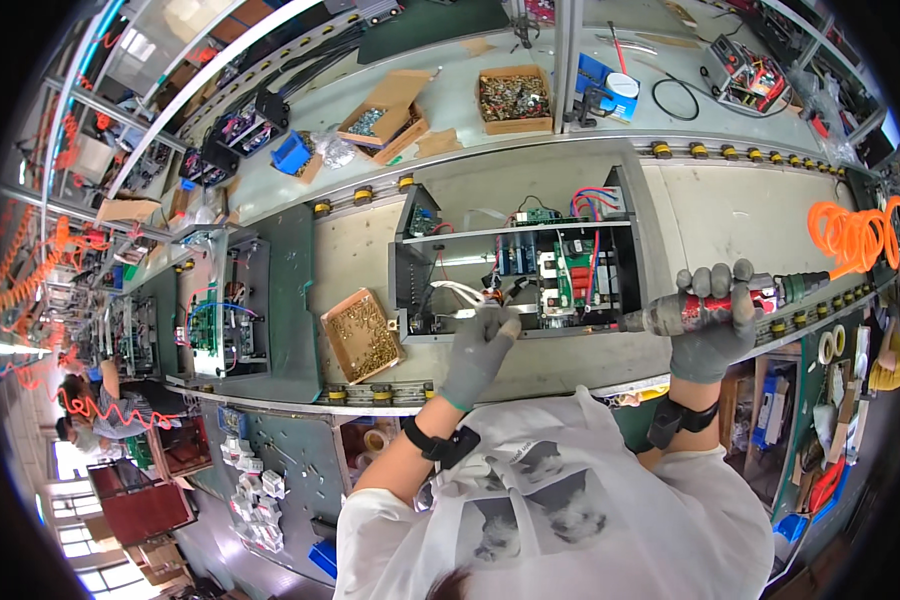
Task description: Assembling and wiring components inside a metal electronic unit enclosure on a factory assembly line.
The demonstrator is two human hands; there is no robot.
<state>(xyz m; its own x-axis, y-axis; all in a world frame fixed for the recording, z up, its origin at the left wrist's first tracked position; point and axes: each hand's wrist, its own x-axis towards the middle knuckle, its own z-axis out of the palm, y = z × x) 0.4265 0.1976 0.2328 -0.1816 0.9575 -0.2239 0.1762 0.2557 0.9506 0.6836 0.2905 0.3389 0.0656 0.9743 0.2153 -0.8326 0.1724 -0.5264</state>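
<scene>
A dark metal chassis (515, 265) with circuit boards, capacitors and wires stands on the line in front of me. My left hand (478, 350), in a grey glove, is at its front edge beside some white cables (455, 290). Those fingers are bent together; what they pinch, if anything, is hidden. Wrapped in my gloved right hand (715, 335) is a red and black air screwdriver (700, 310), lying sideways with its nose toward the chassis's front right corner. An orange coiled hose (850, 240) runs up from its rear end.
Left of the chassis is a cardboard box of brass-coloured screws (363, 337). Another chassis (225, 305) stands farther left on a green board. Across the line, a bench holds a box of small metal parts (515, 97) and a blue bin (292, 153). A person (110, 415) is at far left.
</scene>
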